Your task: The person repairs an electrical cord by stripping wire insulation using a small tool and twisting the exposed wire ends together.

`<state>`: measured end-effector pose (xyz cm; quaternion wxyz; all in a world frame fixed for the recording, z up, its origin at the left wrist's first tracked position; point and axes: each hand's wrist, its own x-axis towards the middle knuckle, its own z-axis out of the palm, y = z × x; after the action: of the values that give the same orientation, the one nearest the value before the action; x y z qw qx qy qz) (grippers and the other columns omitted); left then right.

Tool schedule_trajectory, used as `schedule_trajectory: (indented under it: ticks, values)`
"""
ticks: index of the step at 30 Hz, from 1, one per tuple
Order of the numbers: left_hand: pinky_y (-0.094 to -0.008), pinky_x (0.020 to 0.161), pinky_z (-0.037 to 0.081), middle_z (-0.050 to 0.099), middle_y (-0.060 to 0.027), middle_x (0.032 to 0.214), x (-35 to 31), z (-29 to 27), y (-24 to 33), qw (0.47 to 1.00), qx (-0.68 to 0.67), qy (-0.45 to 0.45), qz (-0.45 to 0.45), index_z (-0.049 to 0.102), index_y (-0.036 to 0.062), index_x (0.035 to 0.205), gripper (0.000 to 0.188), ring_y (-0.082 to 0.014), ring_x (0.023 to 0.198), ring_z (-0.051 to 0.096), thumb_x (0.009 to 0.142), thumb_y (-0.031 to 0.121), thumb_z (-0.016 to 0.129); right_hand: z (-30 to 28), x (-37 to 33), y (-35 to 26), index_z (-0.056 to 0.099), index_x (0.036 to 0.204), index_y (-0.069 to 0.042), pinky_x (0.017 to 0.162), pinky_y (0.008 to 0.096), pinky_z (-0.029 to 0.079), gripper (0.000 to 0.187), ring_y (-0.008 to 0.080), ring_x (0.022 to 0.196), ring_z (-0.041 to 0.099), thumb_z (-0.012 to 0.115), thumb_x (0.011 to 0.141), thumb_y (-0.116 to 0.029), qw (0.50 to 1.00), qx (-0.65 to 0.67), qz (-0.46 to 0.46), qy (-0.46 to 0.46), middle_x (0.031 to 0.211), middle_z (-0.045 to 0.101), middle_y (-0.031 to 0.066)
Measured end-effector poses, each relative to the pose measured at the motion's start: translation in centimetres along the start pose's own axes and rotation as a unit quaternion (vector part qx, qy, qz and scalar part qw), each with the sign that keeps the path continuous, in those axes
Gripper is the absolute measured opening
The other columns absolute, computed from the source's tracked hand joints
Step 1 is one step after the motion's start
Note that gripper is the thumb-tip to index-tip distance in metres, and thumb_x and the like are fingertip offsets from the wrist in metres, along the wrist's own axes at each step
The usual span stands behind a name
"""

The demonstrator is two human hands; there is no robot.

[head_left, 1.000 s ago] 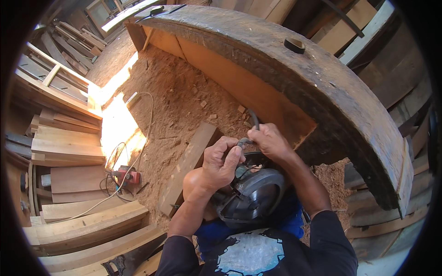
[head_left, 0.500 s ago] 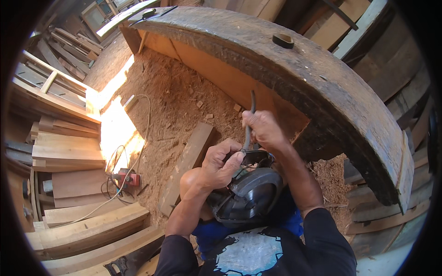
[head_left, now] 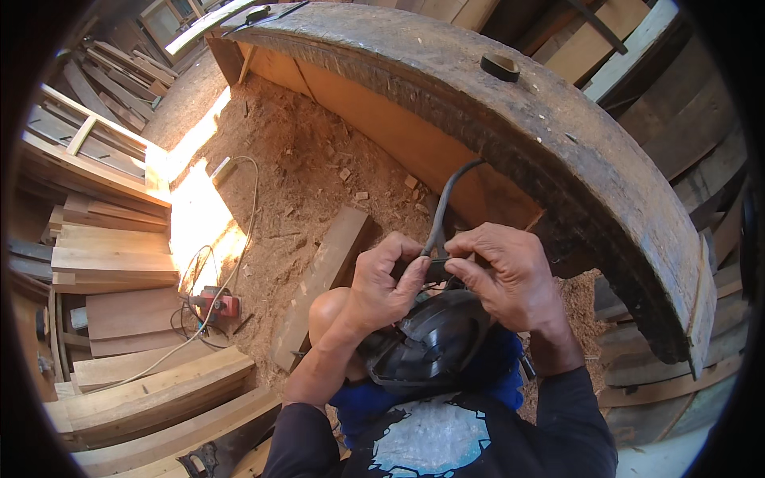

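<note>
A circular saw with a dark housing and round blade rests on my lap, between my knees. From its handle end a grey power cord rises and curves to the right in front of the bench's side. My left hand pinches the cord between thumb and forefinger, close to where it enters the saw. Opposite it, my right hand has thumb and fingertips pressed together at the same handle end. What lies between those fingertips is too small to make out.
A heavy, worn workbench spans the far side, with a roll of tape on top. Sawdust covers the floor. To the left are a red power tool with a pale cord, stacked boards and a handsaw. A timber lies beside my knee.
My right hand has let go of the upper cord and come down to the saw's handle end. The freed cord now bends to the right. My left hand keeps its pinch.
</note>
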<state>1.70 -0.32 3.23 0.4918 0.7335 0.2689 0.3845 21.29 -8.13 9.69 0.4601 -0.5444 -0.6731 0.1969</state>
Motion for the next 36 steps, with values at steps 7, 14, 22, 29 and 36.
schedule_trajectory:
  ticks: [7,14,22,29,36]
  values:
    - [-0.0327,0.063,0.051,0.065,-0.0112,0.079,0.9,0.0,0.0,0.991,0.056,-0.056,0.108,0.063,0.0018,0.095,0.008,-0.0239,0.07,0.066,0.089,0.0,0.068,0.2,1.2,1.8,0.07,0.104,-0.003,0.07,0.0421,0.055,0.021,0.0359,0.078,0.071,0.076,0.086,-0.011,0.997,0.028,0.0,-0.07,0.089,0.072,0.018]
    - [-0.0361,0.059,0.049,0.064,-0.0136,0.074,0.9,-0.1,0.1,0.99,0.045,-0.1,0.087,0.062,0.0014,0.093,0.004,-0.0276,0.064,0.064,0.09,0.001,0.065,-0.1,1.0,0.9,0.064,0.093,-0.001,0.064,0.0471,0.05,0.015,0.0421,0.075,0.067,0.066,0.086,-0.014,0.988,-0.021,0.057,-0.141,0.075,0.066,0.0216]
    - [-0.0331,0.058,0.047,0.061,-0.0104,0.072,0.4,-0.1,-0.8,0.992,0.004,-0.101,0.07,0.06,0.0003,0.094,0.005,-0.0204,0.061,0.059,0.096,0.005,0.061,0.0,1.1,1.9,0.063,0.09,0.0,0.064,0.0446,0.051,0.013,0.0401,0.075,0.069,0.065,0.086,-0.012,0.984,0.022,0.054,-0.167,0.076,0.066,0.0231]
    - [-0.0292,0.061,0.045,0.059,-0.0058,0.074,0.6,-0.4,-0.4,0.992,-0.025,-0.113,0.039,0.06,0.0001,0.096,0.01,-0.0125,0.066,0.056,0.1,0.009,0.058,0.3,0.6,2.4,0.065,0.094,0.002,0.069,0.0377,0.055,0.008,0.0261,0.074,0.073,0.062,0.092,-0.006,0.986,0.09,0.059,-0.124,0.08,0.071,0.0187]
    - [-0.0263,0.065,0.045,0.058,-0.0019,0.077,0.4,-0.8,-0.5,0.994,-0.032,-0.094,-0.038,0.061,-0.0007,0.1,0.014,-0.0083,0.071,0.053,0.103,0.012,0.056,0.6,-5.7,4.9,0.063,0.106,0.001,0.067,0.0286,0.054,0.012,0.0108,0.075,0.068,0.057,0.099,-0.007,0.96,0.214,0.175,0.044,0.078,0.069,0.0061]
